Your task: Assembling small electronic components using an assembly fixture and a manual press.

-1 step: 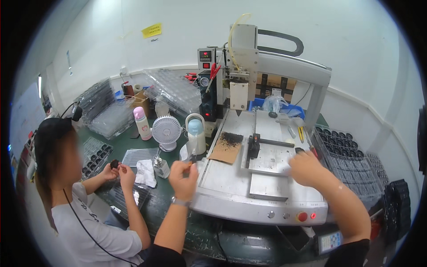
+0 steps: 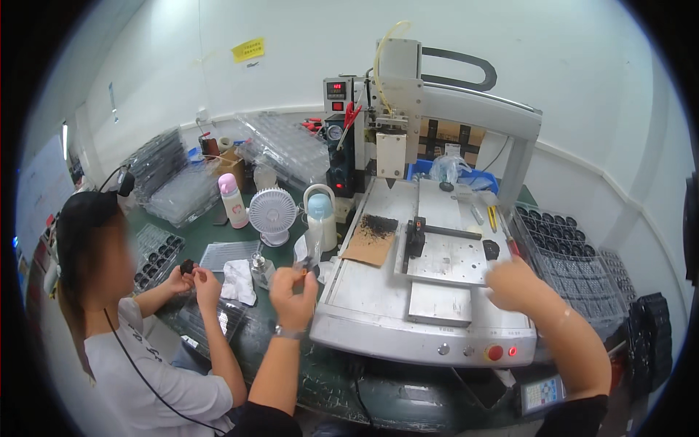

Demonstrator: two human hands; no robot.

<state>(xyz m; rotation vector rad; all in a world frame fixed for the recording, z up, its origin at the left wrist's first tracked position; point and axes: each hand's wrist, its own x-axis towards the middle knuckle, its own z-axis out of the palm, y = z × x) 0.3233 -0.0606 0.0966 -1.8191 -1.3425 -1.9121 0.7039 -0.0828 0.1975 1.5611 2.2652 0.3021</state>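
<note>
My left hand (image 2: 293, 297) is raised left of the white benchtop machine (image 2: 349, 320). Its thumb and fingers are pinched on a small dark piece with an orange spot (image 2: 303, 272), too small to name. Over the right side of the machine's bed is my right hand (image 2: 513, 284), its fingers curled in and slightly blurred; whatever they hold is hidden. Just beyond those fingers a black part (image 2: 491, 250) lies on the metal plate (image 2: 451, 269). A red-handled tool (image 2: 514, 247) rests beside it. A black clamp block (image 2: 416, 239) stands on the plate's left side.
At left a co-worker (image 2: 145, 342) holds a dark round part (image 2: 187, 266). Bottles, a white fan (image 2: 273, 215) and a brown card with black crumbs (image 2: 371, 244) stand or lie between. Trays of black parts (image 2: 557, 237) are at right. The machine head (image 2: 391, 153) hangs over the bed.
My left hand has moved slightly left and down. My right hand has shifted right and nearer me, uncovering the black part on the plate.
</note>
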